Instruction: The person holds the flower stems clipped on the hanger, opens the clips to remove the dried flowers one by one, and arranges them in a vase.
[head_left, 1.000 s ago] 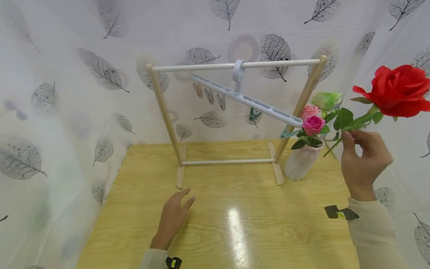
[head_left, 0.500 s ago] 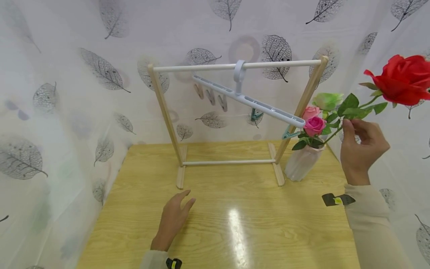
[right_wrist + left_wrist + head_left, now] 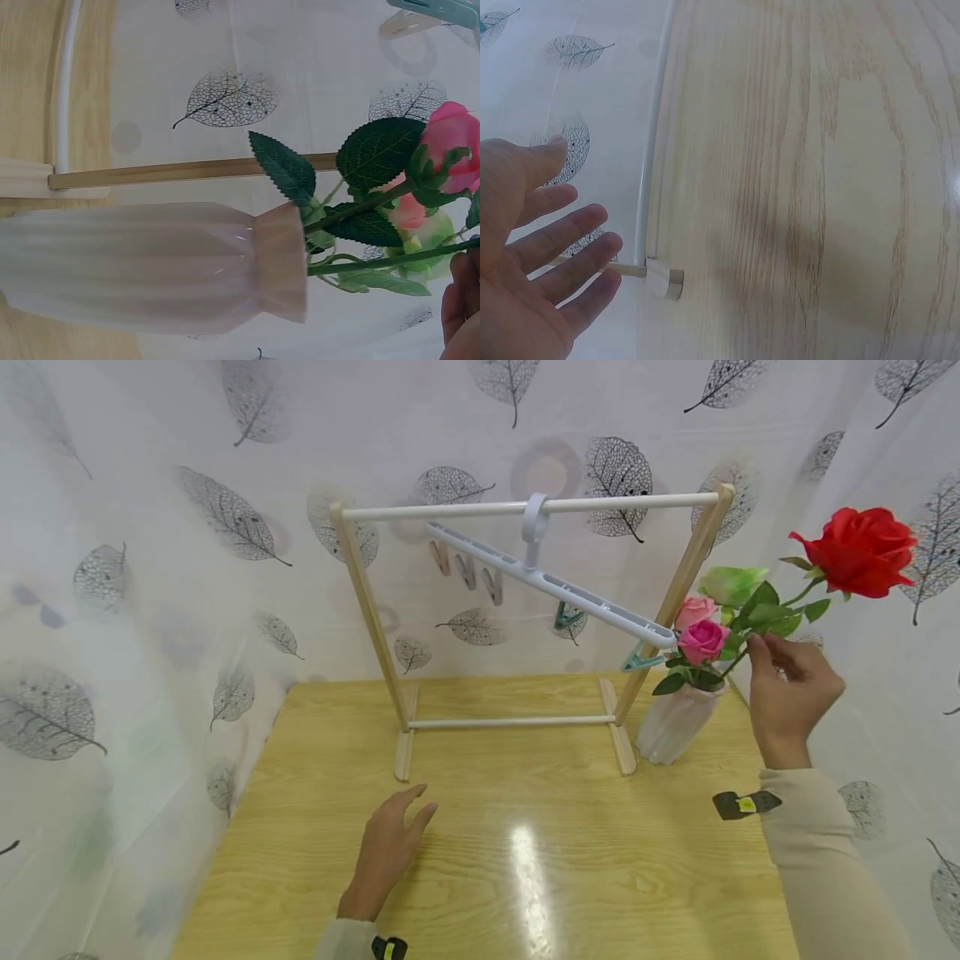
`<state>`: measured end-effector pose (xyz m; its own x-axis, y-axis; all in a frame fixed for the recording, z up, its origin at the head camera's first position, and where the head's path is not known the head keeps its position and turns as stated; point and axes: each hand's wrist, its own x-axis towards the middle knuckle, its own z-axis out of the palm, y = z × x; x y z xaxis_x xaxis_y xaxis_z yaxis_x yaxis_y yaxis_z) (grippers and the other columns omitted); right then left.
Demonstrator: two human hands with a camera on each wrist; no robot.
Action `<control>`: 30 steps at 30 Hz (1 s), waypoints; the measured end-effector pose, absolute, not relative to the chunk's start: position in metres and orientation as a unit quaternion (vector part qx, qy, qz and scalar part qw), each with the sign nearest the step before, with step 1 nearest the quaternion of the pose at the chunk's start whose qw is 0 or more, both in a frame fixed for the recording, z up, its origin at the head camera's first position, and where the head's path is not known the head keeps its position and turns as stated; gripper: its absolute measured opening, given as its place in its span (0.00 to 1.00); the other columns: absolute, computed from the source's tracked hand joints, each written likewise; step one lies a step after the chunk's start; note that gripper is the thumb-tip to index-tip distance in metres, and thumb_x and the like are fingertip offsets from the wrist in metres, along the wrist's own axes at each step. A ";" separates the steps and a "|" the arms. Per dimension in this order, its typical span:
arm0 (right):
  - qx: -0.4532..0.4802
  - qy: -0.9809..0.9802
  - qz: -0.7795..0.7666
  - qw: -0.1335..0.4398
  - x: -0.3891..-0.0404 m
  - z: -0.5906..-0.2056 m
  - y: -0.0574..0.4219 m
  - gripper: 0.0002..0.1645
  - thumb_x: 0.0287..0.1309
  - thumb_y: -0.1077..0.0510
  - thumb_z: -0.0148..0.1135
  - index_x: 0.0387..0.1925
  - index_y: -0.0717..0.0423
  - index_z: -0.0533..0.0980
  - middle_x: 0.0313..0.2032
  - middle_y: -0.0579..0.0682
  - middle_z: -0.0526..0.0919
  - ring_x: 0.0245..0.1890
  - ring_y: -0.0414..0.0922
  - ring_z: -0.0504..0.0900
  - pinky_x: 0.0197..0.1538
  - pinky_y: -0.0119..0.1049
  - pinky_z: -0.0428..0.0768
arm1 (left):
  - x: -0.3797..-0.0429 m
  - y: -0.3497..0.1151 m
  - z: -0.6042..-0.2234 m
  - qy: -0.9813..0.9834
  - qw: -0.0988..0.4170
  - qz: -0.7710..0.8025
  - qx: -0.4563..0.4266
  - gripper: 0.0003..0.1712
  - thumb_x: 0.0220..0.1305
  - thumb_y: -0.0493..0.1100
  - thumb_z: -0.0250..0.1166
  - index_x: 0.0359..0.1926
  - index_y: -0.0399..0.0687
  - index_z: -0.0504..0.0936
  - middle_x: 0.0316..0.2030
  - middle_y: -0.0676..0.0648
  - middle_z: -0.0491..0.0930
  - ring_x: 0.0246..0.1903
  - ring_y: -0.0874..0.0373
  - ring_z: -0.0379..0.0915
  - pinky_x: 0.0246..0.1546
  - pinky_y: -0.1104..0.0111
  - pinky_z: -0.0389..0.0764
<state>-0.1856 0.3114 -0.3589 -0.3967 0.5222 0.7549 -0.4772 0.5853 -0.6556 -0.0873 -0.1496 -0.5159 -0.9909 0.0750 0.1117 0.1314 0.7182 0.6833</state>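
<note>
My right hand pinches the green stem of a red rose between thumb and fingers. In the right wrist view, the stem reaches down into the mouth of a pale, ribbed vase. A bright pink rose, a lighter pink one and a greenish-white flower also stand in this vase. Over the left part of the table, my left hand holds nothing, its fingers relaxed and spread. The left wrist view shows its open palm near one foot of a rack.
A wooden rack with a white top bar stands at the table's back. From it hangs a light-blue hanger carrying several clips; a teal clip is close to the pink roses. Leaf-patterned curtain surrounds the wooden table.
My right hand has moved left toward the vase, and the red rose's stem has gone from beside the vase into its mouth. The left hand has stayed in place.
</note>
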 end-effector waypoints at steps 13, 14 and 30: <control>-0.054 -0.740 0.443 0.503 -0.195 -0.400 0.330 0.09 0.58 0.64 0.70 0.34 0.70 0.87 0.28 0.27 0.82 0.28 0.24 0.73 0.34 0.23 0.68 | -0.086 -0.146 -0.516 -0.926 0.028 -0.373 -0.049 0.25 0.73 0.48 0.64 0.64 0.40 0.77 0.61 0.40 0.79 0.62 0.41 0.74 0.61 0.46 0.75; -0.056 -0.744 0.441 0.498 -0.195 -0.403 0.332 0.09 0.58 0.63 0.70 0.34 0.69 0.87 0.29 0.28 0.83 0.28 0.24 0.74 0.34 0.23 0.68 | -0.086 -0.146 -0.517 -0.926 0.029 -0.372 -0.051 0.24 0.73 0.47 0.64 0.63 0.39 0.78 0.60 0.40 0.79 0.61 0.41 0.74 0.61 0.46 0.75; -0.069 -0.816 0.373 0.436 -0.186 -0.415 0.332 0.09 0.60 0.64 0.68 0.36 0.69 0.87 0.33 0.69 0.86 0.28 0.17 0.70 0.33 0.20 0.64 | -0.084 -0.145 -0.518 -0.928 0.034 -0.368 -0.052 0.24 0.72 0.46 0.65 0.62 0.38 0.79 0.59 0.39 0.80 0.60 0.41 0.75 0.60 0.46 0.76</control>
